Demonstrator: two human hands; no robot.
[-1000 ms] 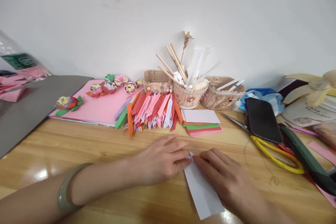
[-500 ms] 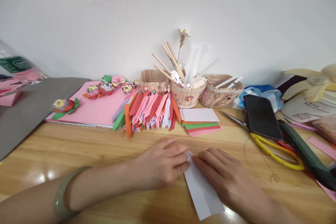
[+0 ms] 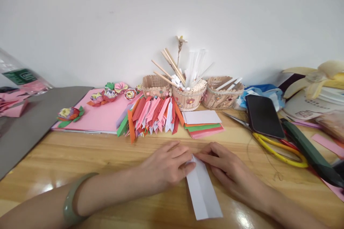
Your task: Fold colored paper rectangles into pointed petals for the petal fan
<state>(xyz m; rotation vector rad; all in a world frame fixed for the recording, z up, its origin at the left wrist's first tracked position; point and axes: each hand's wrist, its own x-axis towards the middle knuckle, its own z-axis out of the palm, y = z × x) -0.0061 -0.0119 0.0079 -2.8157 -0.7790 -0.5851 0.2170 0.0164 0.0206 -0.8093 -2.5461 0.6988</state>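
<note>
A narrow white sheet of paper (image 3: 203,193) with a lengthwise crease lies on the wooden table, its far end between my two hands. My left hand (image 3: 172,164) is closed at the paper's upper left edge, thumb on top and fingers curled. From the other side, my right hand (image 3: 224,166) pinches the top right corner, its fingertips meeting close to the left hand's. Part of the far end is hidden under the fingers. Just beyond my hands lie a pile of folded colored paper pieces (image 3: 156,114) and a stack of paper rectangles (image 3: 202,117), white on top.
Three craft baskets (image 3: 189,100) stand along the wall, one full of sticks and clear tubes. To the right are a phone (image 3: 264,116), yellow-handled scissors (image 3: 279,150) and a dark green tool (image 3: 311,154). Paper flowers (image 3: 70,115) rest on pink paper (image 3: 107,114) at left.
My right hand has drawn its fingers up to the paper's top corner, uncovering the right edge. The paper has turned slightly, its near end shifting. The view has tilted a little.
</note>
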